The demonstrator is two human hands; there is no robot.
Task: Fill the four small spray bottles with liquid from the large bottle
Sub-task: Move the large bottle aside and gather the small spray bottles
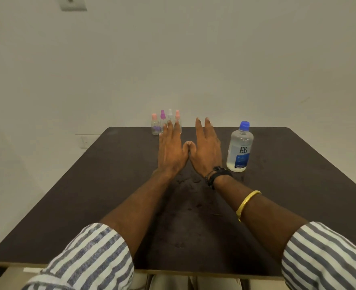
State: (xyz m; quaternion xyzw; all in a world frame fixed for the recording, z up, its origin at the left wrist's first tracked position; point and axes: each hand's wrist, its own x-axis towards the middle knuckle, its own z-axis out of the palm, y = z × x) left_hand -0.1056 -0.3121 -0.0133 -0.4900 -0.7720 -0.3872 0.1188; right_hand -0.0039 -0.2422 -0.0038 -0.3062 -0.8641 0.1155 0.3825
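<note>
Striped sleeves point(93, 254), left hand point(172, 149) and right hand point(207, 149) flat, open, empty on table point(68, 195), thumbs touching, four spray bottles point(166, 122) beyond, large bottle point(239, 148) right.

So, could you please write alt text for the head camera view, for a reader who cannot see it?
A person's left hand and right hand stretch flat and empty over a dark table, thumbs touching. Four small spray bottles stand capped in a row at the far edge, partly behind the left fingertips; a large blue-capped bottle of clear liquid stands upright right of the right hand.
</note>
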